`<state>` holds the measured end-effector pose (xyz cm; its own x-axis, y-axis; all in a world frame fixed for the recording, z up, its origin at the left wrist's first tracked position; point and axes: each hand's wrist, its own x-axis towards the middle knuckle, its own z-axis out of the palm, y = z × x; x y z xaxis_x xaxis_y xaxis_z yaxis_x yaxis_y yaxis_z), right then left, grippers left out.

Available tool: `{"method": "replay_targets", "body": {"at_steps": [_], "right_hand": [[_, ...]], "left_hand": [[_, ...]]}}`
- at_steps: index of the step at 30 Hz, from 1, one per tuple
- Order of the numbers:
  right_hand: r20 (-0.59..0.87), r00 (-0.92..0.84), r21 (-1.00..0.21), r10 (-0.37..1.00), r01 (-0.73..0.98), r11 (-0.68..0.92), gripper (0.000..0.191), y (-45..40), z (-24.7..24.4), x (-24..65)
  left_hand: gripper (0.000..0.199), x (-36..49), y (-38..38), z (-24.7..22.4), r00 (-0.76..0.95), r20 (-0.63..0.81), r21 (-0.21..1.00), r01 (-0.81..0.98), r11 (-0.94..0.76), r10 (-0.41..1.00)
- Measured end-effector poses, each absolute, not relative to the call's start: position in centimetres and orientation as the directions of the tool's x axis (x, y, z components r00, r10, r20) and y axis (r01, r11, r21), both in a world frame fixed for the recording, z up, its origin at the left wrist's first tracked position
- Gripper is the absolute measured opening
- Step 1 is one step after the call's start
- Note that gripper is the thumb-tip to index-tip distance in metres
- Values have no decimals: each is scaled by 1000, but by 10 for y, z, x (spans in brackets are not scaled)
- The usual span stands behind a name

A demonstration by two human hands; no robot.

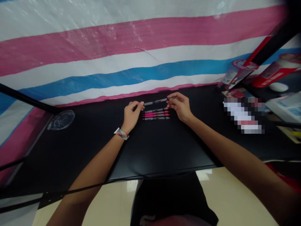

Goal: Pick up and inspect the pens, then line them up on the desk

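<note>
A grey and clear pen point(155, 102) is stretched between my two hands, just above the black table point(150, 147). My left hand point(132, 115) pinches its left end; a patterned band circles that wrist. At the right end, the fingertips of my right hand point(180, 106) close on the pen. Below it, several pens lie side by side, pointing left and right: pink ones point(155, 115) in the middle and a grey and black one point(155, 118) nearest me.
A clear plastic lid point(61, 120) lies at the left. On the right are a clear cup point(237, 73), a red and white container point(275, 72), a white mouse point(278, 87) and a white and blue box point(288, 106). A striped sheet point(131, 73) hangs behind the table.
</note>
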<state>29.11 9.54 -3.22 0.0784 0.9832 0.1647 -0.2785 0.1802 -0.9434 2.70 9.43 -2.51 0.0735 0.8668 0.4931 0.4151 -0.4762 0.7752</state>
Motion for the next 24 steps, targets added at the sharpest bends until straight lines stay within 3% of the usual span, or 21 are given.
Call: {"method": "replay_targets", "body": {"at_steps": [3, 8, 10, 12, 16, 24], "right_hand": [[181, 66, -945, 981, -266, 192, 13, 94, -32, 290], [200, 54, -944, 978, -258, 207, 13, 94, -33, 290], [195, 47, -943, 980, -267, 200, 14, 95, -34, 289], [189, 41, -942, 981, -276, 193, 14, 95, -34, 289], [190, 56, -933, 980, -300, 198, 12, 96, -34, 288], [196, 57, -934, 979, -294, 204, 13, 96, -34, 289]], "left_hand": [[4, 27, 95, -27, 83, 501, 787, 371, -494, 861], [6, 27, 95, -27, 74, 510, 785, 368, -499, 857], [26, 27, 95, -27, 74, 510, 773, 398, -494, 857], [34, 27, 96, -28, 76, 506, 769, 410, -490, 859], [6, 27, 97, -29, 74, 502, 790, 365, -492, 862], [13, 27, 95, -28, 70, 456, 832, 321, -453, 887]]}}
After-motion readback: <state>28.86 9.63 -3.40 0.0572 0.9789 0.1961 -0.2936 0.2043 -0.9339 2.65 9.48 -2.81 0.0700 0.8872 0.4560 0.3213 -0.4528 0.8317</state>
